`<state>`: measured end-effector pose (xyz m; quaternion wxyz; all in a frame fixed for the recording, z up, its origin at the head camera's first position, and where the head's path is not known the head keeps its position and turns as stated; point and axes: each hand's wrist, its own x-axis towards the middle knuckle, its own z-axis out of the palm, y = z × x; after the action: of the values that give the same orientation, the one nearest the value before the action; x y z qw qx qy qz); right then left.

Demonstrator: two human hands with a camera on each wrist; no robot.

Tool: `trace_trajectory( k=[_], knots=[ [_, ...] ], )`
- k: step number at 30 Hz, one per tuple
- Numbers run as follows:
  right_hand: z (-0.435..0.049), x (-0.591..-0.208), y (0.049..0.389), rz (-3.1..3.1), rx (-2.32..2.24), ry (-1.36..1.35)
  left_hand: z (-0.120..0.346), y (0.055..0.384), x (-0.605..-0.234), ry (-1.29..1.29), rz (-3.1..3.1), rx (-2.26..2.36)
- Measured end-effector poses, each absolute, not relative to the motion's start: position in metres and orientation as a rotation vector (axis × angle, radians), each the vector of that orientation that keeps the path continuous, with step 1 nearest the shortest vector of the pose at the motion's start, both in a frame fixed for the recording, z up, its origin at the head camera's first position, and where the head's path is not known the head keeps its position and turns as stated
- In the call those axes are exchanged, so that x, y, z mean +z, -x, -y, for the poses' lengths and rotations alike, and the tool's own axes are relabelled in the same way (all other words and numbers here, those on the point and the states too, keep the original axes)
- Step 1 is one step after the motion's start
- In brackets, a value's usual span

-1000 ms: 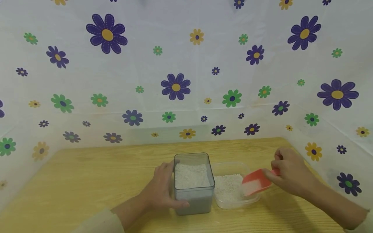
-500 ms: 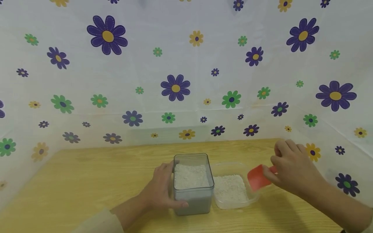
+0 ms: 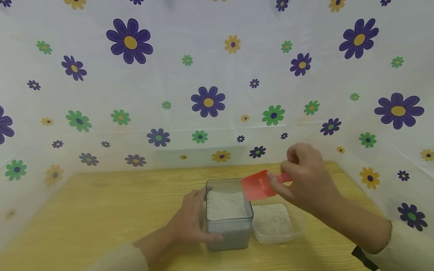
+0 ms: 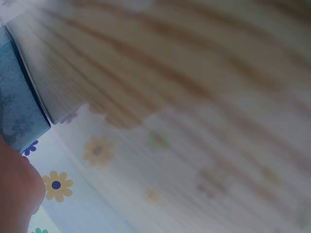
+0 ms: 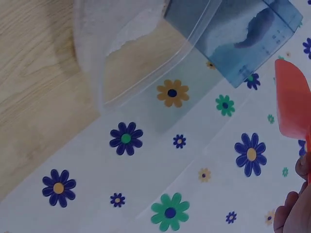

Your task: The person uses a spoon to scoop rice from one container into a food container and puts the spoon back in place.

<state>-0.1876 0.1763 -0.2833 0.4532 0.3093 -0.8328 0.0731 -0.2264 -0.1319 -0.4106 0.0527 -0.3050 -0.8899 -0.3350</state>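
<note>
My left hand (image 3: 193, 218) holds a tall grey see-through bin (image 3: 229, 237) by its left side, thumb across the front and fingers behind. White grains (image 3: 225, 205), rice-like, lie inside it. In the left wrist view only part of that hand (image 4: 19, 189) shows beside the bluish bin wall (image 4: 19, 97). My right hand (image 3: 305, 178) pinches the handle of a red scoop (image 3: 258, 185), whose blade overlaps the bin's back right rim. Directly right of the bin stands a low clear plastic tub (image 3: 274, 238) with more white grains (image 3: 272, 218). The right wrist view shows the scoop (image 5: 294, 102) tilted.
Everything stands on a wood-grain table (image 3: 118, 210). A white cloth with printed flowers (image 3: 176, 82) hangs behind it and along both sides. A small dark object (image 3: 364, 258) shows under the right sleeve.
The right hand has lifted the scoop out of the clear tub and carried it left and up to the bin's rim. The left hand keeps its hold on the bin.
</note>
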Motion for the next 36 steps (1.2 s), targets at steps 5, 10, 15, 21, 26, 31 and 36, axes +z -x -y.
trace_trajectory(
  k=[5,10,15,21,26,31,36],
  knots=[
    [-0.145,-0.287,0.193,2.013,0.012,-0.873,0.131,0.224,-0.408,0.911,2.732,-1.004],
    [-0.124,-0.29,0.198,2.079,-0.135,-0.925,0.132,0.226,-0.407,0.899,2.736,-0.988],
    [-0.11,-0.291,0.199,2.149,-0.238,-0.95,0.134,0.23,-0.41,0.939,2.673,-0.987],
    [-0.103,-0.298,0.198,2.202,-0.315,-0.955,0.135,0.229,-0.414,0.977,2.653,-0.971],
    [-0.108,-0.301,0.206,2.393,-0.255,-0.865,0.13,0.233,-0.412,0.983,2.634,-0.98],
    [-0.113,-0.315,0.207,2.559,-0.028,-0.754,0.129,0.232,-0.425,1.051,2.518,-0.93],
    [-0.116,-0.319,0.213,2.555,0.213,-0.731,0.132,0.231,-0.419,1.042,2.496,-0.903]
  ],
)
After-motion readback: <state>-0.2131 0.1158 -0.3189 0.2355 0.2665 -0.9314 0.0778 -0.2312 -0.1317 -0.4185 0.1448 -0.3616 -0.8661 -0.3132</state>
